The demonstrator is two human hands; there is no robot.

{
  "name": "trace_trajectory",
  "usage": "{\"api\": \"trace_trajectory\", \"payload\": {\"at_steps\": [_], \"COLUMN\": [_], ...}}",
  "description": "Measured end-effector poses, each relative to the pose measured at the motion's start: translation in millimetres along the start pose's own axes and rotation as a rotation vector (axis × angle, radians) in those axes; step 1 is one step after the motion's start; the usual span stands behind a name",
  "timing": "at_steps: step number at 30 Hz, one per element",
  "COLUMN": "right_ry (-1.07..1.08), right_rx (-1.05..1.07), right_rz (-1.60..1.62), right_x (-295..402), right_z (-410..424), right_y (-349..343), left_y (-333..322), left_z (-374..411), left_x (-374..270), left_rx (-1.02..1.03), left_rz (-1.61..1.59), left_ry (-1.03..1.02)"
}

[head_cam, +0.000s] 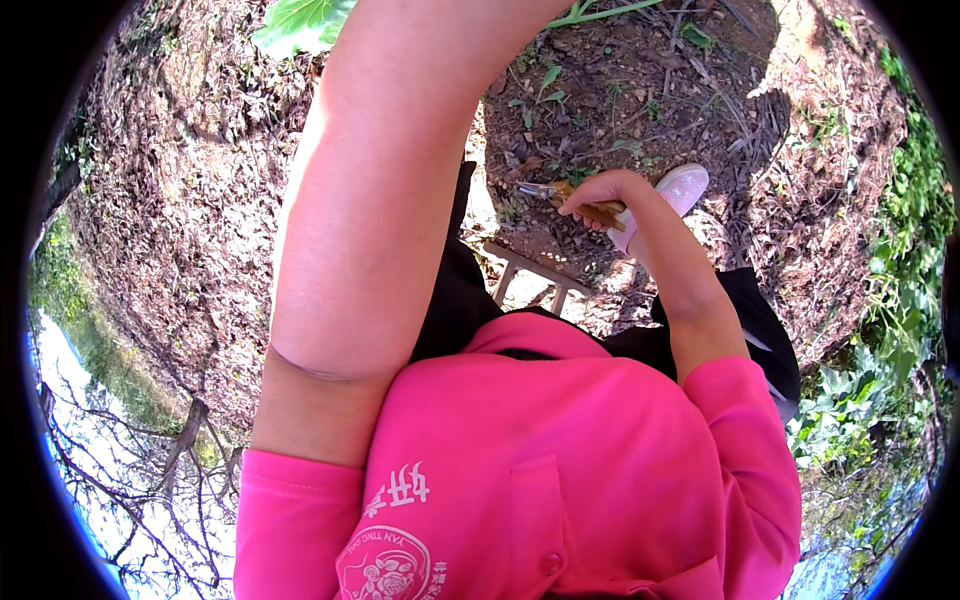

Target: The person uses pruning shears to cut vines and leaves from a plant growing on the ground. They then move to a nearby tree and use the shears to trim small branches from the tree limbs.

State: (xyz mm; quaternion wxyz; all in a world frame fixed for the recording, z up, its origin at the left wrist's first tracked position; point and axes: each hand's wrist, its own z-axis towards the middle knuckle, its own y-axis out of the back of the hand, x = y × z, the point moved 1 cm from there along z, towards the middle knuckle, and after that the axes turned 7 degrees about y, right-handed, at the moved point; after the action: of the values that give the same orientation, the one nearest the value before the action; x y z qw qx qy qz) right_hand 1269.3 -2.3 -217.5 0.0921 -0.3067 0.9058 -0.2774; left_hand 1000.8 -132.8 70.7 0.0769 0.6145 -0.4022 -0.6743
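My right hand (604,193) is closed around the yellow-orange handles of a pair of pruning shears (613,216), low over the soil near my right foot. The metal blades (535,190) point left; whether they are parted is too small to tell. My left forearm stretches forward past the top edge, so the left hand is out of view. Beside that forearm, a broad green leaf (300,26) shows at the top. On its other side a thick green stem (600,13) runs along the upper edge.
A pink glittery shoe (684,187) stands just beyond my right wrist. A barred frame (536,268) lies between my legs, partly hidden by black trousers. Small weeds (546,90) grow in the brown soil. Dry leaf litter (187,225) spreads left; leafy vines (900,300) border the right.
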Motion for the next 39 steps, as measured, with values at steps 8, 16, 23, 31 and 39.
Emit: {"api": "trace_trajectory", "payload": {"at_steps": [8,16,23,31,39], "right_ry": [-0.034,0.044,-0.006,0.104,0.269], "right_rx": [0.036,0.019,0.062,0.019,-0.075], "right_rz": [0.026,0.077,0.075,0.180,-0.003], "right_x": [-16,-10,-12,-9,-21], "right_z": [-4,5,-13,7,-1], "right_y": [6,-4,-7,-16,-6], "left_y": [-2,-4,-6,-6,-6], "left_z": [-1,-1,-1,-1,-1], "left_x": [-1,-3,-4,-7,-9], "left_rx": [0.007,0.020,0.026,0.031,0.033], "left_rz": [-0.002,-0.008,-0.012,-0.010,-0.019], "left_ry": [-0.002,-0.003,-0.001,-0.002,-0.005]}}
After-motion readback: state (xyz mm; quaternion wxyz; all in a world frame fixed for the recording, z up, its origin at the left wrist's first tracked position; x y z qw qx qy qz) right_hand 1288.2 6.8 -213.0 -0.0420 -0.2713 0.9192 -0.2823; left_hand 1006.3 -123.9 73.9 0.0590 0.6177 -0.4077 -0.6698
